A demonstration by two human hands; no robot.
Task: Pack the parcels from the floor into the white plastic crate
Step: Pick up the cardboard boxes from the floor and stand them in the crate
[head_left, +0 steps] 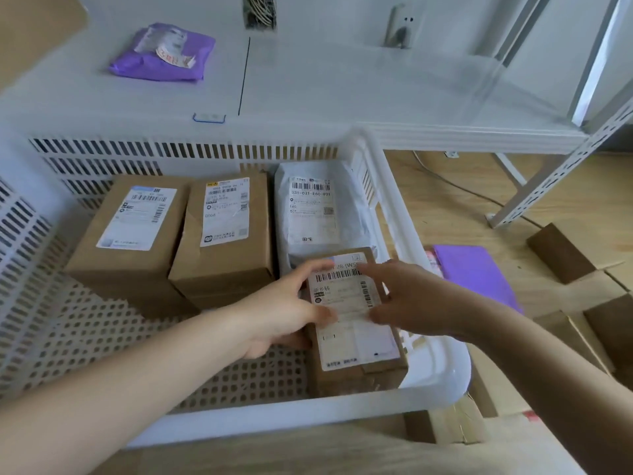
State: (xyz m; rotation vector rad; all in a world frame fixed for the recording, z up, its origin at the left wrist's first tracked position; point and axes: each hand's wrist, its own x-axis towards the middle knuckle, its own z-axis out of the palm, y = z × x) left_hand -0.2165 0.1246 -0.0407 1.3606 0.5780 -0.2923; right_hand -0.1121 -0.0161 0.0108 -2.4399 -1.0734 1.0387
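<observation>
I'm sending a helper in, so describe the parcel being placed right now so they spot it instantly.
Look in the white crate on the floor, at its near right corner. The small brown box sits in front of a white bag parcel. It alone has both hands on it, and it is smaller than the two brown boxes further left.

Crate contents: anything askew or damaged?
Nothing damaged. The small brown box under both hands sits slightly rotated against the three parcels lined up behind it, and its far end overlaps the white poly mailer.
</observation>
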